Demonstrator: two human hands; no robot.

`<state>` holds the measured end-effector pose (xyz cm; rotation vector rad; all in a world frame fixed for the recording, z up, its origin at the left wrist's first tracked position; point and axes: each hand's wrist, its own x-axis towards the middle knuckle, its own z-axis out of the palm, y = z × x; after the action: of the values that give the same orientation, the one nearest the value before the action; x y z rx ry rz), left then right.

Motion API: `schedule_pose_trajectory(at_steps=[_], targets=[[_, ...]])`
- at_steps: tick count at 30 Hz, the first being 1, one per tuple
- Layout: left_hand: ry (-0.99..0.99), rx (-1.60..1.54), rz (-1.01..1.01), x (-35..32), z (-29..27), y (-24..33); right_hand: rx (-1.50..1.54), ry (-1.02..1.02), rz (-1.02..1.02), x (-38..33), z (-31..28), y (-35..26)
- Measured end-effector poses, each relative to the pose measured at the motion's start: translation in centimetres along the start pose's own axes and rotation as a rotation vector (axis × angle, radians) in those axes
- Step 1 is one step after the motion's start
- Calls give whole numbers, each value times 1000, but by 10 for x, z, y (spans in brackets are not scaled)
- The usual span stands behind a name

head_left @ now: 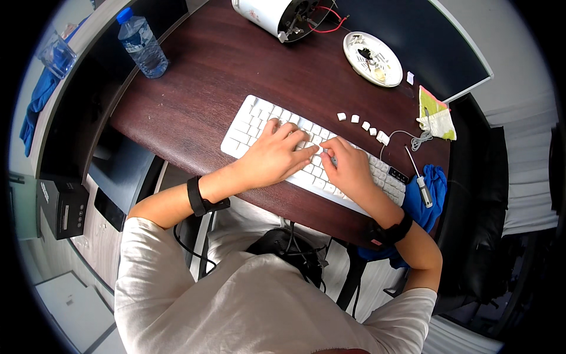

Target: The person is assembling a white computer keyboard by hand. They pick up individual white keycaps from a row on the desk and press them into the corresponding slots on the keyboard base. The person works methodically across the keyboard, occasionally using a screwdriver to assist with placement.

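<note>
At left stands a black box [69, 207] with pale printing (too small to read). On the desk's [194, 97] far left is a blue-capped bottle [141, 47], its label likewise illegible. The left hand [282, 150] is loosely spread, fingers on the keys of a white keyboard [312, 171] lying slantwise along the near middle. The right hand [349, 167], just beside, has thumb and forefinger drawn together; I cannot tell whether they pinch anything. Loose keycaps [355, 118] lie beyond. Farther right, a screwdriver [423, 190] rests partly on blue cloth [435, 182].
</note>
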<state>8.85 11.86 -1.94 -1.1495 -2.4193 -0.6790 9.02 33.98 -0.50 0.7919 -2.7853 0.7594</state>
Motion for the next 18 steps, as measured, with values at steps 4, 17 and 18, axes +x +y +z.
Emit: schedule_pose_trajectory(at_steps=[4,17,18], targets=[[3,11,-3,-1,-1,2,5,-57,58,3,-5,-2],[-28,117,19,1,1,7,83,-208,143,15,-15,3],[-40,140,29,-1,2,7,96,-203,118,16,-14,4]])
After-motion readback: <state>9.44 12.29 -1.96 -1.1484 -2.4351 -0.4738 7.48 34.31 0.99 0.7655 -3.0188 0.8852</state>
